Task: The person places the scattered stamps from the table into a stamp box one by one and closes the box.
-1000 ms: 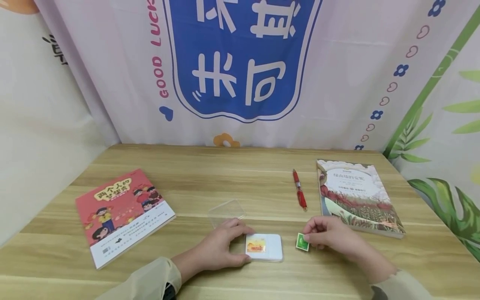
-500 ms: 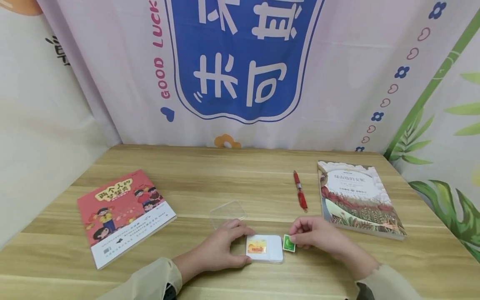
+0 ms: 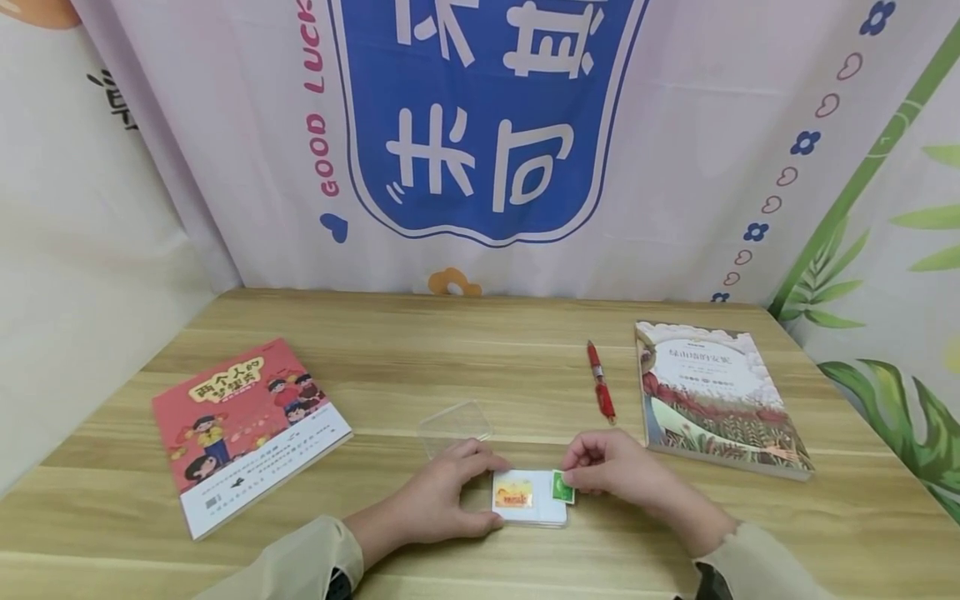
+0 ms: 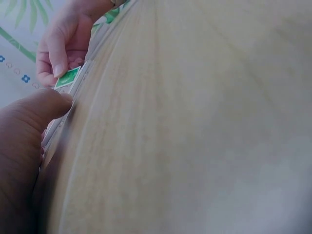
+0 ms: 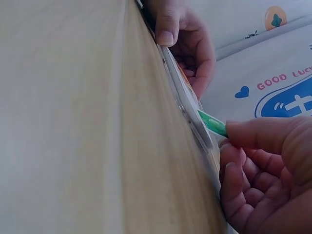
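A flat white card box [image 3: 550, 485], rounded at the corners, lies on the table with a yellow-orange stamp [image 3: 513, 492] on its left part. My left hand [image 3: 438, 496] grips the box's left end, thumb at the near corner and fingers at the far one. In the left wrist view that thumb [image 4: 51, 103] presses the box's edge. Between thumb and forefinger, my right hand [image 3: 626, 472] pinches a small green stamp [image 3: 561, 490]. This stamp overlaps the right end of the box; the right wrist view shows it tilted against the white top.
Just behind my left hand lies a clear plastic lid [image 3: 457, 425]. A red pen [image 3: 601, 383] is farther back, beside an illustrated book [image 3: 720, 400] at the right. A red-covered book [image 3: 247, 425] lies at the left. A printed curtain [image 3: 660, 167] hangs behind the table [image 3: 390, 333].
My right hand has moved left with the green stamp, from the bare table right of the box to over its right end. The left hand stays in place.
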### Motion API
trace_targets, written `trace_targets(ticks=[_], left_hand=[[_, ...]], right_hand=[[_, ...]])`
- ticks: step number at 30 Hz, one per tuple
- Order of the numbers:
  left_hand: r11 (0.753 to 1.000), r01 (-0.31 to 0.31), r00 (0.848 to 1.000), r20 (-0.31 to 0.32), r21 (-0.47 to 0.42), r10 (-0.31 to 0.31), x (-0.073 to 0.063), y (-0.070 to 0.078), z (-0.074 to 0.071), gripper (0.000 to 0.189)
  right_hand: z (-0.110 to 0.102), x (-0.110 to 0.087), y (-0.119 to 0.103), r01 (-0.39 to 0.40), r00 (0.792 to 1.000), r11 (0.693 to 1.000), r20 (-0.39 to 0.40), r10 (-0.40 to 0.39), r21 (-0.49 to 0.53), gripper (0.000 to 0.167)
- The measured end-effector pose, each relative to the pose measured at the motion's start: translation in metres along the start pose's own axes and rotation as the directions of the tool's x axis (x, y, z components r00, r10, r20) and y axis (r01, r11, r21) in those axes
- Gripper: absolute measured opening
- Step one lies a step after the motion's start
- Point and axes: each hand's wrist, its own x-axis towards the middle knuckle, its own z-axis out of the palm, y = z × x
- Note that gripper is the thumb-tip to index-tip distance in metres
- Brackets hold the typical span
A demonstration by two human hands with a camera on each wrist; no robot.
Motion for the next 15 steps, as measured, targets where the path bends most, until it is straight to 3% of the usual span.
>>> trace_targets(ticks=[9, 15], left_hand=[[1.0, 0.006, 1.0, 0.005, 0.009, -0.006, 0.001, 0.002, -0.001, 0.049], [1.0, 0.011, 1.0, 0.012, 0.006, -0.011, 0.0, 0.001, 0.0, 0.049]], right_hand=[[0.01, 0.007, -0.005, 0.044, 0.998, 0.988, -0.041, -0.051, -0.15, 0.013], [0.017, 0.008, -0.008, 0.031, 0.997, 0.982, -0.065, -0.044, -0.186, 0.011]])
